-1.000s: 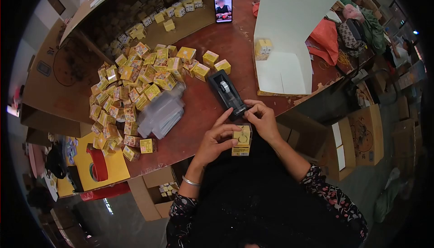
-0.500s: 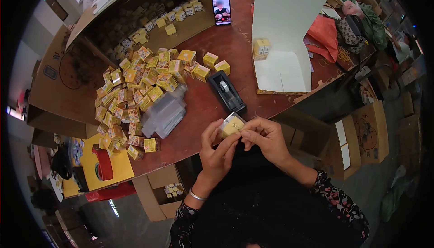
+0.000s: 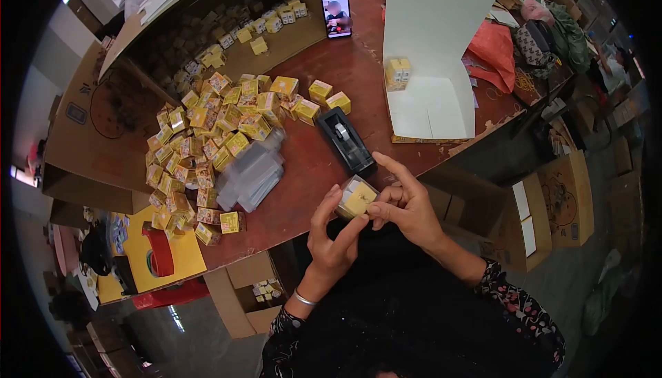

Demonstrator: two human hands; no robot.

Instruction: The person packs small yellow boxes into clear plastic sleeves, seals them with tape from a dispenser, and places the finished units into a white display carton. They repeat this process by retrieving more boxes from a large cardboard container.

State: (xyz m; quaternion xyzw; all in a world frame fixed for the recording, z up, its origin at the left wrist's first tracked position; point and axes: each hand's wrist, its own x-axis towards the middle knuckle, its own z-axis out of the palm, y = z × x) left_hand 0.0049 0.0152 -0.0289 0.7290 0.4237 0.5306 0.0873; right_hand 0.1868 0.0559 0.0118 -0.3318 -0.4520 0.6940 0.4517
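Observation:
Between my two hands is a small yellow box with a clear plastic cover [image 3: 358,199]. My left hand [image 3: 329,240] grips its left side and lower edge with thumb and fingers. On the other side, my right hand [image 3: 414,214] has its thumb and bent fingers at the box's right edge, while the index finger points up and away. Just beyond them lies a black tape dispenser [image 3: 347,144] with a roll in it. To the left are a stack of flat clear plastic sleeves [image 3: 252,177] and a heap of small yellow boxes [image 3: 207,126].
A large cardboard carton [image 3: 289,44] lies open at the back, with many small boxes inside. A phone [image 3: 336,16] stands beside it. At the right, an open white box [image 3: 441,106] holds a few small boxes. An open carton [image 3: 238,295] sits below the table edge.
My right index finger has lifted off the small box and stretched upward. The box has dropped slightly toward me, still between both hands.

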